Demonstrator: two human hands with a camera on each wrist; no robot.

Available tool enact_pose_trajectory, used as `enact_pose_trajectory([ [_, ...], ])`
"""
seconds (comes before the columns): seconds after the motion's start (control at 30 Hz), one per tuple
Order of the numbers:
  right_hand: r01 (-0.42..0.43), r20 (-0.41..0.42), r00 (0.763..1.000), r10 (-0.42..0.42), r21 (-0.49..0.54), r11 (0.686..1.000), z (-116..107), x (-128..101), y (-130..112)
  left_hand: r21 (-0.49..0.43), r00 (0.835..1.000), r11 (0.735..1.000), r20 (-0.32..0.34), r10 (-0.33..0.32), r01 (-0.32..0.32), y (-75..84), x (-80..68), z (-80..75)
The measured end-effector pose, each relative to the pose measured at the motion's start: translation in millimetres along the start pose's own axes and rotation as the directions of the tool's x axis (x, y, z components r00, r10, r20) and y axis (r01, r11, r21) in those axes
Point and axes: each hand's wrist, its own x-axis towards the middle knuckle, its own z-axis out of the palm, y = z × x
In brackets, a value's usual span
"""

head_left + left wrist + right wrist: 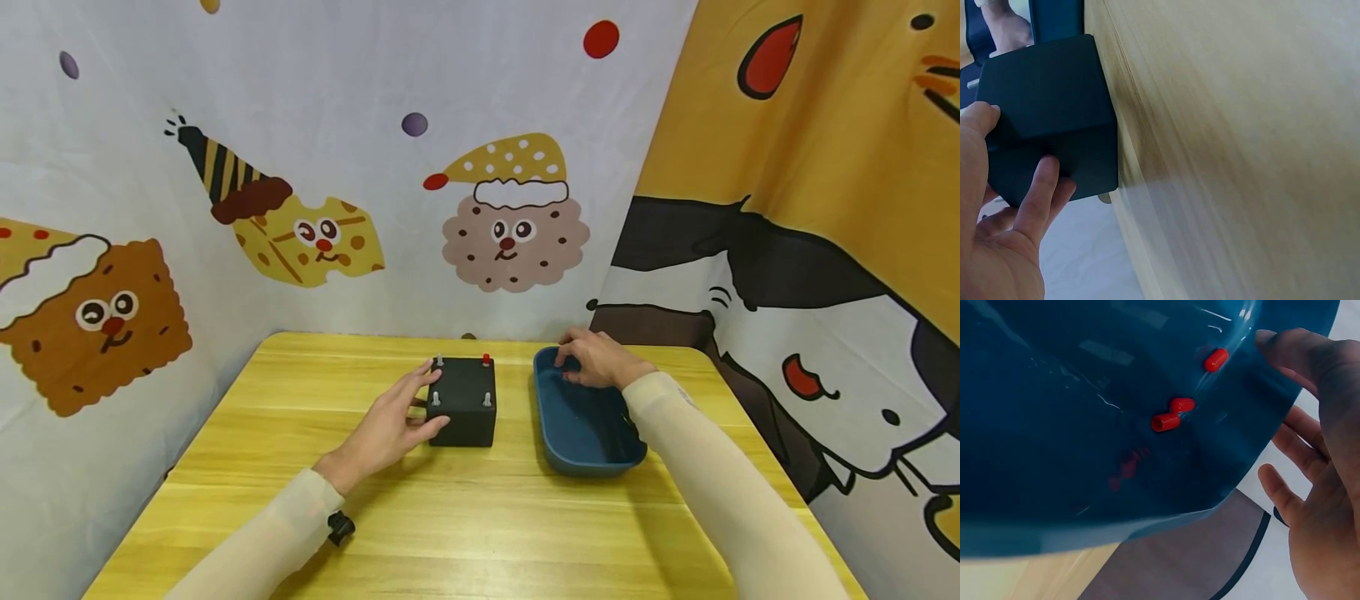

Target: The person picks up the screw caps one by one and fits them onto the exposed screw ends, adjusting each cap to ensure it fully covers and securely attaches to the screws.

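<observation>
The work in hand concerns small red caps (1180,405) lying in a blue tray (581,433), and a black block (462,408) with studs on top.

Handling, as judged: the caps look light, smooth and slightly glossy — likely a soft plastic or rubber. They would roll or slide readily on the tray's slick floor. Each is best taken by a fingertip pinch across the short barrel, with the open end kept free. The block appears rigid, matte and steady on its flat base; its side faces offer a sound hold.

Appearance: three caps show in the right wrist view, short cylinders with one rounded end, bright red. Two lie touching; the third (1215,359) lies apart, near the tray wall. The block carries four upright studs — three bare and pale, and the far right one bearing a red cap (486,359).

Position: the block stands at mid-table on the wooden table (300,517); the tray lies just right of it, not touching. The caps lie at the tray's far end.

Hands: the left hand (390,429) holds the block's left side, thumb on the near face and fingers spread on the left face. The right hand (596,358) reaches into the tray's far end, fingers loosely open and holding nothing visible.
</observation>
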Motion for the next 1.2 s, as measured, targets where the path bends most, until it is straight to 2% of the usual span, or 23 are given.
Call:
enact_pose_trajectory([
  [0.37,-0.084,0.104,0.991,0.084,-0.005,0.996,2,5,4,-0.012,1.000,1.000,0.006,-0.015,0.015,1.1,-0.5,-0.9],
  [0.9,-0.153,0.148,0.977,0.155,-0.023,0.988,14,9,9,-0.008,1.000,1.000,-0.001,-0.011,0.011,1.6,0.1,0.0],
  [1.2,-0.207,0.166,0.965,0.202,0.014,0.978,16,9,7,-0.013,1.000,1.000,0.003,-0.018,0.018,1.7,-0.1,0.4],
])
